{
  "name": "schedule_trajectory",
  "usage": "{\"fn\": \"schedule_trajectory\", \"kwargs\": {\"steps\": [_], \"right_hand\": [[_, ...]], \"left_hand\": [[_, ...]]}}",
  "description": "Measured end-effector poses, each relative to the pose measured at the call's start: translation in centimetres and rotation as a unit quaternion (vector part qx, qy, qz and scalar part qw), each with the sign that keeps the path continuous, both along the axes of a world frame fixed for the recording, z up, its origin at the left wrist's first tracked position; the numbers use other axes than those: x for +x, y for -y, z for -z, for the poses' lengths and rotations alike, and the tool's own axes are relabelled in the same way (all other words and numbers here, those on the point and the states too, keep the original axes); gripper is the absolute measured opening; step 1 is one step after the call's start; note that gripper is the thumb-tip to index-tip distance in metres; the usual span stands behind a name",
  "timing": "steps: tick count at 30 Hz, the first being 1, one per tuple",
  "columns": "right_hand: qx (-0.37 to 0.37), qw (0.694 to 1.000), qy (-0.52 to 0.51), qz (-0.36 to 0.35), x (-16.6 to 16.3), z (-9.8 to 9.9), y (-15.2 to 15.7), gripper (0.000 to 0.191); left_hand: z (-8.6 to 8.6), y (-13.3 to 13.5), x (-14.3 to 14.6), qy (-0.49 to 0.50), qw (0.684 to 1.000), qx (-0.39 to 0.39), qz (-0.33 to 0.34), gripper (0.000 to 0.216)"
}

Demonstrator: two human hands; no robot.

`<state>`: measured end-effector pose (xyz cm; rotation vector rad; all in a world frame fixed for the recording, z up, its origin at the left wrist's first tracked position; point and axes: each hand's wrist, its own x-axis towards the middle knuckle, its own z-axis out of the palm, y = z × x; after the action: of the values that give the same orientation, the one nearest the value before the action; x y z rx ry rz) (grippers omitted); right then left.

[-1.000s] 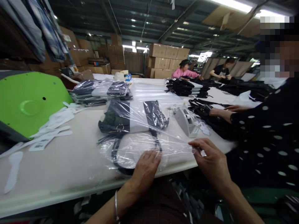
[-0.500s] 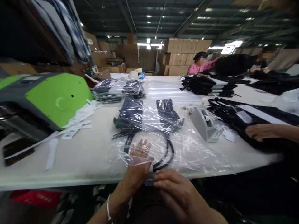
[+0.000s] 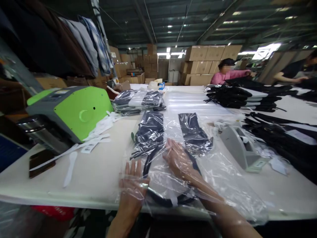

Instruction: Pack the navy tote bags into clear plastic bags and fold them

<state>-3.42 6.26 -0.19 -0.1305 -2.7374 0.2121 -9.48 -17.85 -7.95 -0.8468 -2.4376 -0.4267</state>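
Note:
A dark handbag [image 3: 150, 127] lies flat on the table inside a clear plastic bag [image 3: 230, 178]. A white band [image 3: 172, 125] crosses its middle, and its black looped handles [image 3: 159, 199] reach toward the front edge. My right hand [image 3: 178, 160] is under the clear film, fingers extended and close together, over the upper part of the handle loop. At the left of the handles, my left hand [image 3: 133, 181] has its fingers spread, with film across it at the bag's near end. Neither hand is gripping anything that I can see.
A grey tape dispenser [image 3: 244, 148] stands to the right, near black bags [image 3: 284, 132]. Wrapped bags [image 3: 138, 99] are stacked behind. On the left are a green machine [image 3: 84, 110], a metal flask [image 3: 44, 132], a phone [image 3: 41, 162] and white strips [image 3: 70, 168]. Two people work at the far right.
My right hand has gone from the table edge forward under the film. My left hand has moved off the handles to the left. The co-worker's hand at the right has left view.

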Motion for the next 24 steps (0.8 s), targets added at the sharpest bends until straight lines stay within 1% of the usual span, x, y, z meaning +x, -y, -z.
{"fn": "schedule_trajectory", "kwargs": {"steps": [2,5,7,10,14,17,19,21,24], "right_hand": [[0.025,0.999,0.019,-0.005,-2.6,-0.2,-0.4,0.055],[0.039,0.999,0.026,-0.010,-5.3,0.8,-1.9,0.053],[0.045,0.998,0.036,-0.006,-6.6,1.9,-3.0,0.057],[0.043,0.998,0.053,0.005,-8.1,3.5,-4.2,0.060],[0.032,0.997,0.073,0.017,-9.6,4.6,-5.1,0.060],[0.019,0.996,0.080,0.026,-10.3,4.6,-5.4,0.059],[0.009,0.996,0.081,0.030,-10.6,4.2,-5.4,0.057],[-0.002,0.996,0.081,0.031,-10.5,3.5,-5.2,0.057],[-0.020,0.996,0.081,0.019,-9.3,2.1,-5.2,0.064]], "left_hand": [[0.5,0.9,0.0,0.010,1.000,-0.019,0.000,0.067],[1.1,2.2,0.1,0.011,0.999,-0.048,-0.006,0.065],[1.3,2.8,0.6,0.007,0.998,-0.060,-0.009,0.066],[1.1,3.1,1.3,0.014,0.998,-0.063,-0.022,0.067],[0.7,3.2,1.6,0.022,0.997,-0.062,-0.029,0.069],[0.6,3.1,1.6,0.031,0.997,-0.055,-0.032,0.072],[0.6,3.0,1.6,0.032,0.998,-0.046,-0.037,0.075],[0.5,3.1,1.6,0.024,0.998,-0.036,-0.044,0.078],[0.1,4.1,1.8,0.033,0.998,-0.036,-0.039,0.079]]}}
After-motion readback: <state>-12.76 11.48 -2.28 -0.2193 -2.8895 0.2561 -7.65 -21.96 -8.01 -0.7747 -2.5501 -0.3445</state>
